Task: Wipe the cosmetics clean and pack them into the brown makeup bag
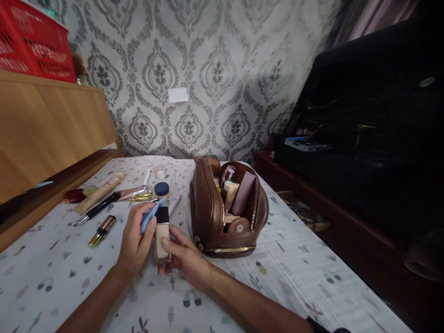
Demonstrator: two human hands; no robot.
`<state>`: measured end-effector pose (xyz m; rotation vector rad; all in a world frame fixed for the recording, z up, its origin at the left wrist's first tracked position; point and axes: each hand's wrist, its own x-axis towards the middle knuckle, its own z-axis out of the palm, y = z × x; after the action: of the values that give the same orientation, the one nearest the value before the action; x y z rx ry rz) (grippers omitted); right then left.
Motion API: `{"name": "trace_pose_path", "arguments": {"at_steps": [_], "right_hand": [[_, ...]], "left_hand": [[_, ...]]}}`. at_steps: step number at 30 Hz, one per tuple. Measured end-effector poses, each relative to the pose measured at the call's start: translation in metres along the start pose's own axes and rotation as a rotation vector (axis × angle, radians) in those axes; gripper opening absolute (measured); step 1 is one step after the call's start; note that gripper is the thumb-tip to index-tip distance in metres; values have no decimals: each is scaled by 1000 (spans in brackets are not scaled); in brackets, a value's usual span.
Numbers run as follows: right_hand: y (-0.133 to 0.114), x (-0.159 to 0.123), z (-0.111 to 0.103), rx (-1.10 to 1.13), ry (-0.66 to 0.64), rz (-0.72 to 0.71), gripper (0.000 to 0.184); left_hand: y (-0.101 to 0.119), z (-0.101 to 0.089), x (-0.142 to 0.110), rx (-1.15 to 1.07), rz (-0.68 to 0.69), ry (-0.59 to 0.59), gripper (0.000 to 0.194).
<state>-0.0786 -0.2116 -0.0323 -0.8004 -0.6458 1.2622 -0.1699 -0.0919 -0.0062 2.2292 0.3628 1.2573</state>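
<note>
My right hand (185, 259) grips the base of a beige foundation bottle (162, 238) with a black cap, held upright just above the bed. My left hand (136, 240) pinches a small blue cloth (151, 215) against the bottle's upper part. An open brown leather cosmetic bag (208, 217) stands just right of my hands, with tubes and a pink item inside.
Several cosmetics lie on the patterned bedsheet (294, 277) behind my hands: a gold lipstick (101, 230), a black pen-like stick (99, 208), a beige tube (100, 192), a blue-lidded jar (161, 189). Wooden headboard (52, 125) at left, red crate (33, 41) on it. Dark cabinet (364, 138) at right.
</note>
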Motion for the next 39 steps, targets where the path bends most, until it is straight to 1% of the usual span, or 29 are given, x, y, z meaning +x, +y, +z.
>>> {"name": "trace_pose_path", "arguments": {"at_steps": [1, 3, 5, 7, 11, 13, 16, 18, 20, 24, 29, 31, 34, 39], "right_hand": [[0, -1, 0, 29, -41, 37, 63], [-1, -1, 0, 92, -89, 96, 58], [-1, -1, 0, 116, -93, 127, 57], [-2, -1, 0, 71, -88, 145, 60], [0, -2, 4, -104, -81, 164, 66], [2, -3, 6, -168, -56, 137, 66], [5, -3, 7, -229, -32, 73, 66], [6, -2, 6, -250, -29, 51, 62], [5, -3, 5, -261, -26, 45, 56], [2, -3, 4, -259, -7, -18, 47], [0, -1, 3, -316, 60, -68, 44], [0, 1, 1, -343, 111, -127, 43], [-1, 3, -2, -387, 172, -226, 44], [-3, 2, -1, -381, 225, -311, 39]], "left_hand": [[1, -2, 2, -43, -54, -6, 29], [2, -5, 5, -162, -168, -79, 35], [3, -7, 6, -266, -258, -179, 37], [2, -6, 6, -292, -294, -226, 37], [2, -2, 3, -206, -297, -197, 40], [1, -1, 3, -162, -299, -170, 42], [0, -2, 5, -127, -293, -92, 46], [-1, -3, 6, -127, -295, -62, 50], [-1, -3, 7, -146, -308, -57, 53], [-1, -3, 6, -258, -339, -65, 55], [0, -2, 3, -373, -313, -140, 54], [2, -2, 2, -376, -266, -181, 56], [5, -1, 1, -362, -196, -273, 60], [6, -4, 2, -415, -228, -429, 66]]}}
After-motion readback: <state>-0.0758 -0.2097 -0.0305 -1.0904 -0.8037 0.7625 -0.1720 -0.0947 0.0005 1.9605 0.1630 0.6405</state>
